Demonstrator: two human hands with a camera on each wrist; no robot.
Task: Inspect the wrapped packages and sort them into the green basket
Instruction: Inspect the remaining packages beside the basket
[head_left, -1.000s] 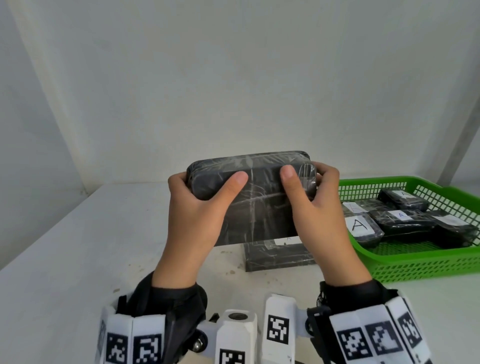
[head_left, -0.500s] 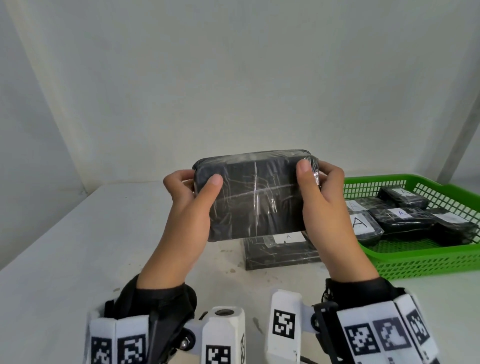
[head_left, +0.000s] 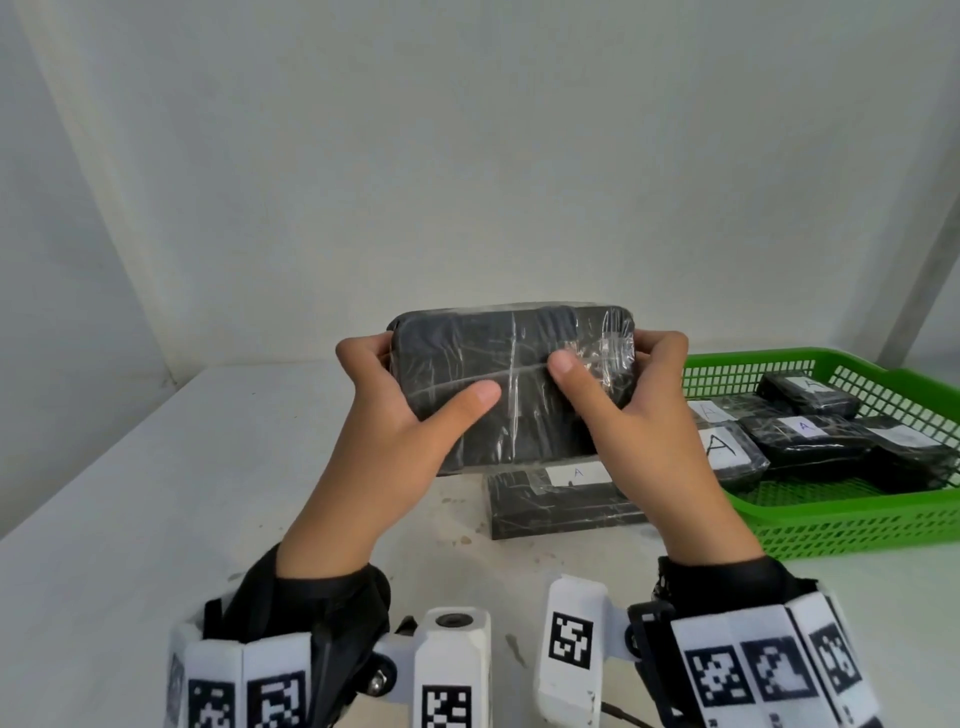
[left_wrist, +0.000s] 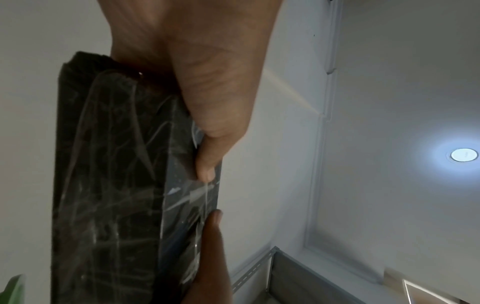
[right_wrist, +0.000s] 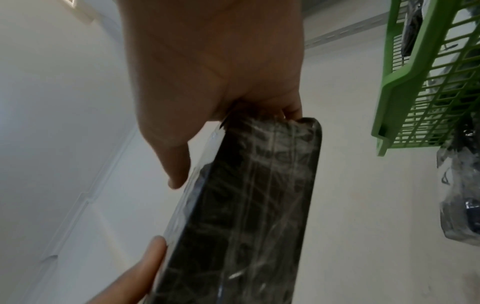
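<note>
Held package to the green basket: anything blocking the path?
Nothing visible blocks it. The held package is up off the table, left of the green basket; the package on the table lies below it.

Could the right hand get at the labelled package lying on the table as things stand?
Probably not yet: both hands, the right hand included, grip the held package just above the package on the table; nothing else blocks it.

Head camera looks forward and down over the table (head_left: 130, 519); both wrist cameras look close along the palms, sharing the held package (head_left: 511, 384).
</note>
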